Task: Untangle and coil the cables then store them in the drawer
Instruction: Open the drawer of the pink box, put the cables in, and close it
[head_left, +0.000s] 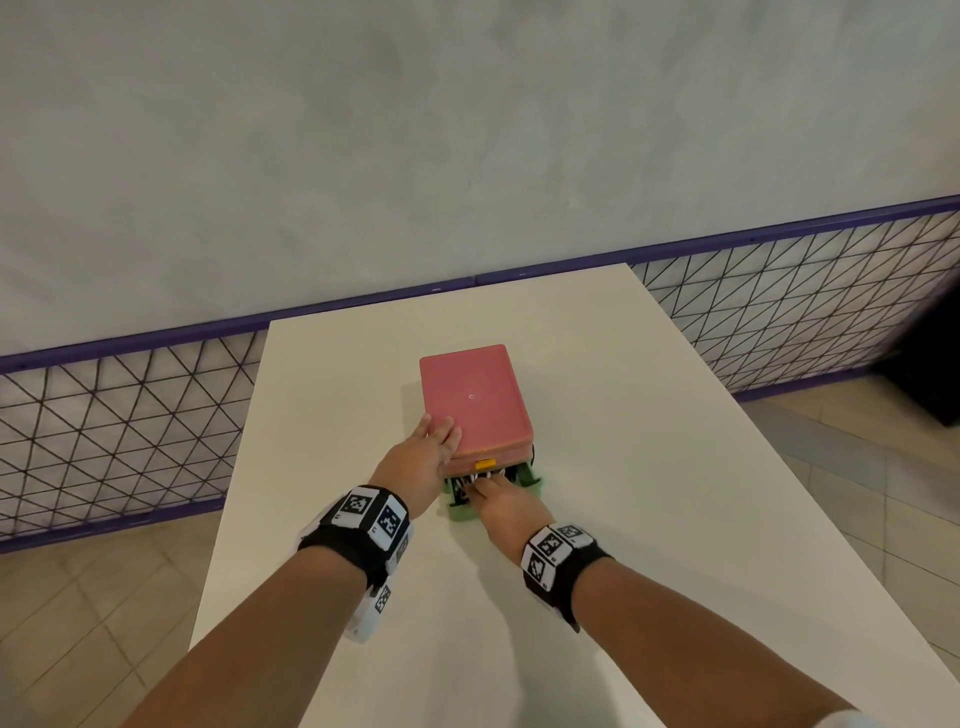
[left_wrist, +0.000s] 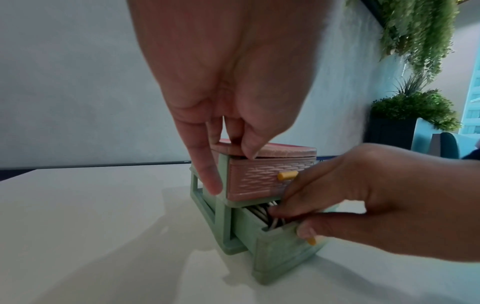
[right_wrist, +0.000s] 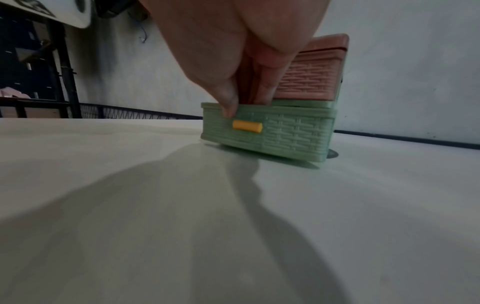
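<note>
In the middle of the head view, a white surface (head_left: 623, 467) carries a small drawer unit (head_left: 475, 400) with a pink top and a green frame. The lower green drawer (left_wrist: 283, 246) stands partly pulled out toward the bottom of the frame, and pale cables (left_wrist: 262, 214) lie inside it. The pink upper drawer (left_wrist: 259, 181) sits closed, a yellow handle (left_wrist: 287, 175) on its front. The left hand (head_left: 423, 457) rests on the near left corner of the pink top, grip spread with straight fingers. The right hand (head_left: 506, 506) reaches into the green drawer, its grip curled over the front wall, thumb outside and fingers among the cables.
</note>
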